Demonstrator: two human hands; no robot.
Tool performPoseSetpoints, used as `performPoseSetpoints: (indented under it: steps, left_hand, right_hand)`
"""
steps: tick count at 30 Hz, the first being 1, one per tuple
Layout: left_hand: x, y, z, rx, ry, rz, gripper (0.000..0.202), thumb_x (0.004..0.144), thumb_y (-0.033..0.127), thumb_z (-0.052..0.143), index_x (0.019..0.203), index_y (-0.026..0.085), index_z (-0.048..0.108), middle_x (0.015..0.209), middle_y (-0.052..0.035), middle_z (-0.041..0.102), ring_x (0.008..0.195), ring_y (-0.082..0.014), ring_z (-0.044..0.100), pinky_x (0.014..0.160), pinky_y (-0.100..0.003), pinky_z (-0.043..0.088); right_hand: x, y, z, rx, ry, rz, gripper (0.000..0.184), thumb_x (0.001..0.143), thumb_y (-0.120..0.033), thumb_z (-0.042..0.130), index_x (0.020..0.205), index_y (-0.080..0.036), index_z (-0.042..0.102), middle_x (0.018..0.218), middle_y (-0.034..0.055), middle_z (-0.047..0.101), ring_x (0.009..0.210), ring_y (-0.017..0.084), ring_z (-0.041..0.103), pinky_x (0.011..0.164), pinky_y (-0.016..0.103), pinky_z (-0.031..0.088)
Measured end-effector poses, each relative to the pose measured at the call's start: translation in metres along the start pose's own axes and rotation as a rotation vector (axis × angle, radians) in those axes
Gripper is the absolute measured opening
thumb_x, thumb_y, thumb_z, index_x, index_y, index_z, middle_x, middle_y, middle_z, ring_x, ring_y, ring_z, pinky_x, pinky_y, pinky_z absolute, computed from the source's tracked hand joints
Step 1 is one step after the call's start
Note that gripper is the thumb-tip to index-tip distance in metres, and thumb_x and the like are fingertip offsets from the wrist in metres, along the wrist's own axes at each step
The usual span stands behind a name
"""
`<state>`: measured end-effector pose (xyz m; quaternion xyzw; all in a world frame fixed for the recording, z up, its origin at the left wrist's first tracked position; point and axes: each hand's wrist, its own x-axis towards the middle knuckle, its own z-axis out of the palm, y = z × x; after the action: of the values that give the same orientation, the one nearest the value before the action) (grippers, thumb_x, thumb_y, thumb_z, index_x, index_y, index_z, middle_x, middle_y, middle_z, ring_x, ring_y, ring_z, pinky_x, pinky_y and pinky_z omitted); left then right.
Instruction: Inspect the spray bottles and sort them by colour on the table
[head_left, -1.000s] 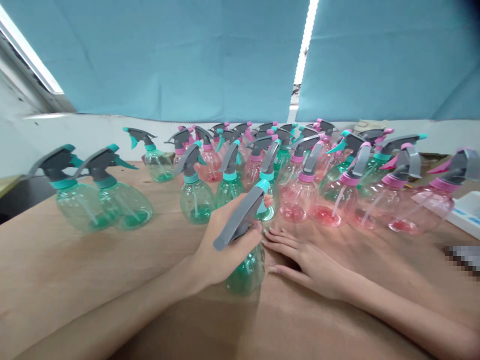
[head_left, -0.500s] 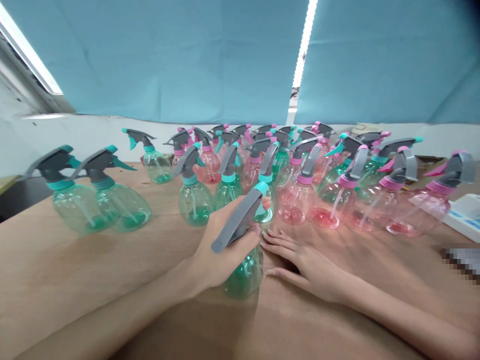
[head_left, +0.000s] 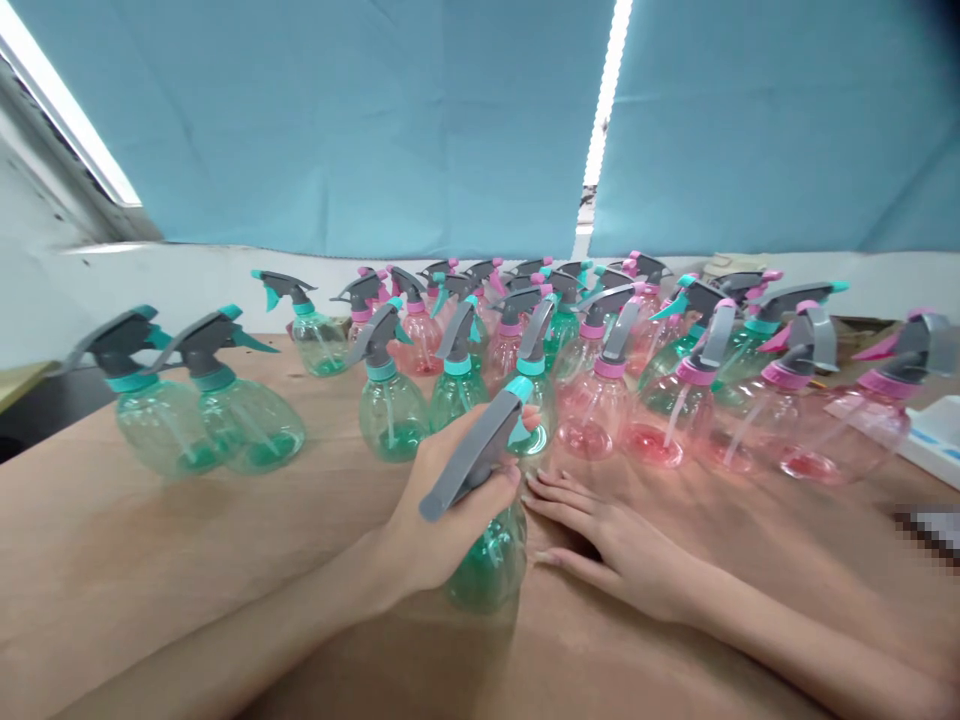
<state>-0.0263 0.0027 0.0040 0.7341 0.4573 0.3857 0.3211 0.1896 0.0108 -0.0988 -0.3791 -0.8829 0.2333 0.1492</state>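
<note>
My left hand [head_left: 442, 500] is wrapped round the neck of a green spray bottle [head_left: 491, 565] with a grey head and a teal nozzle. The bottle stands on the brown tabletop, its nozzle facing away from me; fingers hide its collar and most of its trigger. Just right of it, my right hand [head_left: 615, 540] lies flat with fingers stretched out, fingertips close to the bottle and holding nothing. Beyond the hands stand a green bottle [head_left: 394, 415], another green bottle [head_left: 454, 395] and a pink bottle [head_left: 592, 415].
Two green spray bottles [head_left: 255, 430] stand at the left. Several pink ones [head_left: 664, 435] fill the right, with more bottles crowded behind. A white power strip [head_left: 937, 440] and a pixelated object [head_left: 934, 530] lie at the right edge. Blue cloth [head_left: 375, 130] covers the back.
The whole view has shifted slightly, so things sit a little lower. The left hand keeps its grip on the green spray bottle, and the right hand stays flat beside it.
</note>
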Motion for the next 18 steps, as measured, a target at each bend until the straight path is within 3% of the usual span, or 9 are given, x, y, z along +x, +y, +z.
performPoseSetpoints:
  steps: [4, 14, 18]
  left_hand:
    - [-0.0001, -0.0017, -0.0001, -0.010, -0.001, -0.003, 0.008, 0.080, 0.027, 0.054, 0.074, 0.023, 0.050, 0.073, 0.0001, 0.059, 0.069, -0.0186, 0.060, 0.066, -0.032, 0.054]
    - [0.0015, 0.0014, -0.0039, -0.038, -0.067, -0.005, 0.015, 0.080, 0.025, 0.052, 0.094, 0.025, 0.058, 0.068, 0.0027, 0.052, 0.058, -0.0153, 0.050, 0.062, -0.029, 0.052]
    - [0.0034, 0.0028, -0.0051, -0.051, -0.053, 0.014, 0.013, 0.076, 0.021, 0.052, 0.088, 0.023, 0.058, 0.066, 0.0036, 0.052, 0.054, -0.0128, 0.046, 0.065, -0.029, 0.054]
  right_hand:
    - [-0.0001, 0.0006, 0.0007, -0.008, -0.013, 0.022, 0.060, 0.096, -0.056, 0.043, 0.147, -0.025, 0.041, 0.154, 0.0044, 0.035, 0.143, 0.027, 0.029, 0.116, 0.051, 0.028]
    - [0.0010, -0.0003, -0.0010, 0.018, 0.000, -0.005, 0.060, 0.096, -0.055, 0.045, 0.147, -0.025, 0.041, 0.154, 0.0047, 0.037, 0.143, 0.027, 0.031, 0.116, 0.049, 0.028]
    - [0.0008, -0.0017, -0.0026, 0.024, 0.016, -0.014, 0.059, 0.095, -0.054, 0.046, 0.146, -0.026, 0.041, 0.153, 0.0053, 0.038, 0.142, 0.027, 0.031, 0.116, 0.049, 0.028]
